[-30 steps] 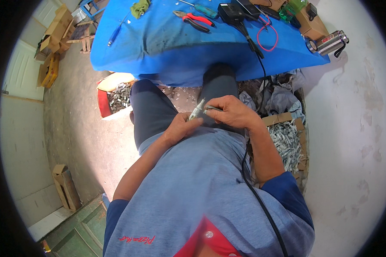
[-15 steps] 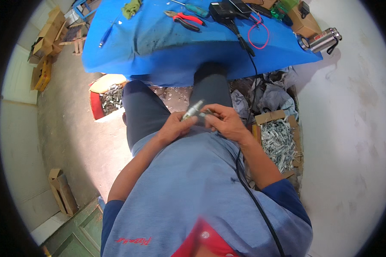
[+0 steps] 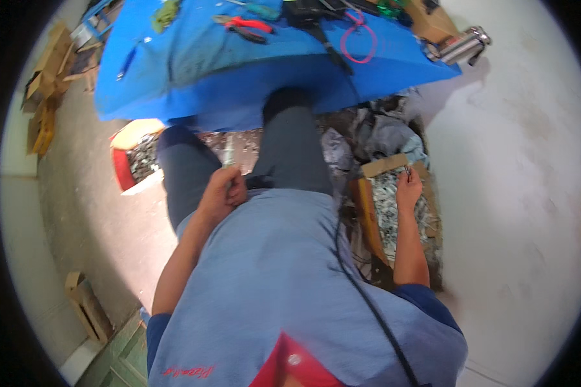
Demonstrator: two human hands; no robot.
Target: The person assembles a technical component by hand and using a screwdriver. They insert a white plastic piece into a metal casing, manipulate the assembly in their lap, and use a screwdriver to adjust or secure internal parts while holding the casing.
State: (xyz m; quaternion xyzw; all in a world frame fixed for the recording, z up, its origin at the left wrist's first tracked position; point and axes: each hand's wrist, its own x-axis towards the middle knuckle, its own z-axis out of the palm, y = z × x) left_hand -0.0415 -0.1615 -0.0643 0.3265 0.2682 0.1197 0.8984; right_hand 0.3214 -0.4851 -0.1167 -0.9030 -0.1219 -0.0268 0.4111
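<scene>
My left hand (image 3: 222, 193) is closed in a fist at my lap, beside my left thigh. A pale, slim piece (image 3: 229, 155) sticks up above it, blurred, apparently the silver cylindrical metal part that this hand held before. My right hand (image 3: 408, 190) reaches out to the right, over an open cardboard box (image 3: 363, 200) filled with small shiny metal pieces (image 3: 388, 216). Between its pinched fingertips is a small dark, thin metal piece (image 3: 407, 171), whose exact kind I cannot make out.
A blue-covered table (image 3: 193, 84) ahead carries red-handled pliers (image 3: 248, 26), screwdrivers and a pink wire loop (image 3: 358, 39). A steel flask (image 3: 461, 45) lies at its right edge. A red-sided container (image 3: 121, 169) of metal parts stands left. A black cable (image 3: 374, 313) crosses my shirt.
My right hand has left the silver part at my lap and swung right over the box. The left hand has shifted left with the view and closed into a fist.
</scene>
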